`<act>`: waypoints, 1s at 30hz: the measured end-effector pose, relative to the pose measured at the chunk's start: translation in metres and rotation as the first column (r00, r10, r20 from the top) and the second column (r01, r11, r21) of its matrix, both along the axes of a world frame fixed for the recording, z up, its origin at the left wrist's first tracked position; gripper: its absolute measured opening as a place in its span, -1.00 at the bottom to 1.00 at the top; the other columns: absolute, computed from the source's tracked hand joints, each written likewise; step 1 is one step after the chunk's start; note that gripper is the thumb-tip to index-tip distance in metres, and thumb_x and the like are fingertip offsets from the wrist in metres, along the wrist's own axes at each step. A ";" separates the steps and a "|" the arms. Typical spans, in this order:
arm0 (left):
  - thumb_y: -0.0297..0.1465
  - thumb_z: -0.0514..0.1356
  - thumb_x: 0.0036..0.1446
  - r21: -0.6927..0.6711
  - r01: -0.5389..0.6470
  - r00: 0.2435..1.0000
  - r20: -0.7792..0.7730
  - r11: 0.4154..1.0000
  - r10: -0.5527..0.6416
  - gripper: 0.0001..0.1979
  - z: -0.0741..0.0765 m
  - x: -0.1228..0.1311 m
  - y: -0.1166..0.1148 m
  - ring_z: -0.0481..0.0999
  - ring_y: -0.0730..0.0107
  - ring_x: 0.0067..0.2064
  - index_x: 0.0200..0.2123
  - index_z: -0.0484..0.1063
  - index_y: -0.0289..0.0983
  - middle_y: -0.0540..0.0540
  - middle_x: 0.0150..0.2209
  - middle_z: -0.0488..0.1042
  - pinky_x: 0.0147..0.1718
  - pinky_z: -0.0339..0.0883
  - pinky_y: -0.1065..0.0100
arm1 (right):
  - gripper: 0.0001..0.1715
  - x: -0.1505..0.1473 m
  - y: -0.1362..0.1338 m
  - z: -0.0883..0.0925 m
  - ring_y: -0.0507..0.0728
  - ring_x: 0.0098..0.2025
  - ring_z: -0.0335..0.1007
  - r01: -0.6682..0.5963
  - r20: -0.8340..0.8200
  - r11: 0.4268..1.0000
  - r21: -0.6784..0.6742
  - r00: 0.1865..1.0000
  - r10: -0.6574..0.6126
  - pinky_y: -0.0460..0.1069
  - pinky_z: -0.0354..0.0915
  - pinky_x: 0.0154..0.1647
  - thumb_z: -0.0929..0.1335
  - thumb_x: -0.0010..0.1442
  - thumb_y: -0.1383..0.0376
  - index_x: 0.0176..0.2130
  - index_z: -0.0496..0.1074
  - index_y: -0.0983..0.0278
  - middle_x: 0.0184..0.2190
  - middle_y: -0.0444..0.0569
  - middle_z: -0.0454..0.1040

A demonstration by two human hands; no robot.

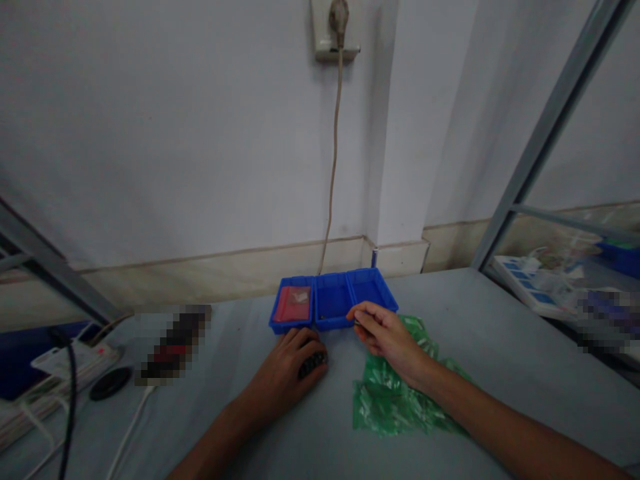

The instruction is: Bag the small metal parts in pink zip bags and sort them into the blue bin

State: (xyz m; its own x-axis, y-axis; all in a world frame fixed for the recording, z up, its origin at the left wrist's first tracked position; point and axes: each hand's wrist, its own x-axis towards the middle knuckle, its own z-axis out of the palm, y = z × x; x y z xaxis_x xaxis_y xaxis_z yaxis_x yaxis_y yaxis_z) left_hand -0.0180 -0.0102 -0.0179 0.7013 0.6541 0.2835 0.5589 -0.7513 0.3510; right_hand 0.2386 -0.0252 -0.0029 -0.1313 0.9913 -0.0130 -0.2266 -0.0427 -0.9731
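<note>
My left hand [293,363] rests on the table in front of the left blue bin, its fingers curled round a small black object [313,365] with a bumpy surface. Fingertips pinched together, my right hand [383,333] holds a small dark item [358,323] too small to name, just in front of the right bin. The left bin [280,327] holds a red packet [291,308] with a small clear bag [300,297] on it. A tiny dark piece lies in the middle bin [333,297]. Under my right forearm lies crumpled green plastic [390,403].
The right blue bin [371,285] joins the row near the wall. At left are a blurred-out item [175,347] with a white cable [131,427], a black disc [111,383] and a power strip [90,363]. Another strip [525,287] lies beyond the metal frame [543,133] at right.
</note>
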 end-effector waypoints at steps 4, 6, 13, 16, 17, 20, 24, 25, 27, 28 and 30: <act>-0.36 0.30 0.39 0.005 -0.006 1.000 -0.001 1.000 0.006 -0.86 0.000 0.000 0.001 0.46 0.09 0.04 -0.01 0.52 -0.14 -0.11 0.05 0.51 0.06 0.39 0.07 | -0.54 0.000 0.000 0.001 -0.09 -0.61 -0.06 -0.008 -0.014 1.000 -0.009 1.000 0.008 -0.11 -0.23 -0.62 0.49 0.27 -0.09 -0.13 0.55 0.24 -0.50 -0.22 0.35; -0.36 0.30 0.39 0.002 -0.004 1.000 -0.006 1.000 0.004 -0.85 0.001 0.000 0.001 0.46 0.09 0.05 0.00 0.52 -0.13 -0.10 0.06 0.51 0.07 0.39 0.06 | -0.54 0.000 -0.001 0.001 -0.10 -0.62 -0.06 -0.016 -0.018 1.000 -0.013 1.000 0.016 -0.11 -0.24 -0.62 0.49 0.27 -0.09 -0.13 0.54 0.24 -0.50 -0.22 0.35; -0.34 0.29 0.40 0.000 -0.003 1.000 0.008 1.000 0.003 -0.86 -0.001 0.000 0.001 0.47 0.11 0.05 0.00 0.53 -0.13 -0.10 0.06 0.51 0.07 0.40 0.07 | -0.54 0.000 0.000 0.002 -0.10 -0.62 -0.07 -0.009 -0.020 1.000 -0.008 1.000 0.009 -0.11 -0.23 -0.62 0.50 0.26 -0.08 -0.15 0.54 0.24 -0.50 -0.22 0.35; -0.33 0.27 0.41 0.004 -0.001 1.000 0.005 1.000 0.001 -0.86 -0.002 0.000 0.002 0.46 0.11 0.05 0.00 0.53 -0.14 -0.11 0.06 0.50 0.07 0.40 0.07 | -0.54 0.000 0.001 0.001 -0.09 -0.61 -0.04 0.008 -0.019 1.000 -0.005 1.000 -0.008 -0.12 -0.20 -0.62 0.50 0.25 -0.08 -0.14 0.55 0.25 -0.49 -0.21 0.36; -0.33 0.27 0.42 0.004 0.000 1.000 0.003 1.000 0.000 -0.86 -0.002 0.000 0.002 0.46 0.10 0.05 0.00 0.52 -0.14 -0.12 0.06 0.50 0.07 0.40 0.07 | -0.54 0.001 0.001 0.001 -0.09 -0.61 -0.05 0.009 -0.022 1.000 -0.006 1.000 -0.009 -0.12 -0.20 -0.62 0.50 0.25 -0.08 -0.14 0.55 0.25 -0.49 -0.21 0.36; -0.32 0.27 0.42 0.007 0.001 1.000 0.005 1.000 -0.001 -0.87 -0.001 0.000 0.002 0.46 0.10 0.04 0.00 0.53 -0.15 -0.13 0.05 0.51 0.08 0.41 0.06 | -0.54 0.001 0.002 0.000 -0.10 -0.63 -0.09 -0.003 -0.034 1.000 -0.005 0.999 0.003 -0.12 -0.22 -0.63 0.50 0.25 -0.08 -0.14 0.55 0.24 -0.50 -0.22 0.35; -0.32 0.27 0.41 0.005 0.001 1.000 0.013 1.000 -0.001 -0.86 0.001 0.000 0.000 0.47 0.10 0.04 -0.01 0.53 -0.15 -0.13 0.05 0.51 0.07 0.42 0.07 | -0.54 0.000 0.002 0.000 -0.10 -0.63 -0.08 -0.001 -0.038 1.000 0.001 0.999 0.002 -0.12 -0.22 -0.63 0.50 0.26 -0.08 -0.15 0.55 0.25 -0.50 -0.23 0.34; -0.32 0.27 0.41 0.001 0.001 1.000 0.010 1.000 -0.001 -0.86 0.001 0.000 0.000 0.47 0.10 0.04 -0.01 0.53 -0.15 -0.13 0.05 0.51 0.08 0.42 0.07 | -0.54 0.000 0.002 0.001 -0.10 -0.63 -0.07 0.003 -0.039 1.000 -0.001 0.999 -0.003 -0.12 -0.22 -0.63 0.50 0.25 -0.08 -0.16 0.55 0.25 -0.50 -0.23 0.34; -0.34 0.28 0.40 -0.005 -0.002 1.000 0.005 1.000 0.002 -0.86 0.001 0.000 0.000 0.47 0.10 0.05 0.00 0.53 -0.15 -0.12 0.05 0.51 0.08 0.41 0.06 | -0.53 0.000 0.001 0.002 -0.10 -0.62 -0.08 0.017 -0.044 1.000 -0.011 0.999 -0.017 -0.12 -0.21 -0.63 0.51 0.23 -0.09 -0.15 0.54 0.25 -0.50 -0.22 0.34; -0.34 0.28 0.40 -0.007 -0.002 1.000 0.004 1.000 0.002 -0.86 0.001 0.000 0.000 0.47 0.10 0.05 -0.01 0.53 -0.15 -0.12 0.05 0.51 0.08 0.41 0.06 | -0.52 0.000 0.001 0.002 -0.10 -0.62 -0.09 0.025 -0.046 0.999 -0.021 0.999 -0.026 -0.12 -0.21 -0.62 0.52 0.22 -0.09 -0.15 0.54 0.24 -0.49 -0.22 0.35; -0.35 0.28 0.40 -0.005 -0.001 1.000 0.005 1.000 0.001 -0.87 0.001 0.000 0.001 0.47 0.10 0.04 -0.01 0.53 -0.14 -0.12 0.05 0.51 0.07 0.41 0.07 | -0.49 0.001 0.001 0.002 -0.10 -0.61 -0.10 0.037 -0.053 0.998 -0.042 0.998 -0.040 -0.13 -0.21 -0.62 0.53 0.19 -0.10 -0.14 0.54 0.24 -0.48 -0.22 0.35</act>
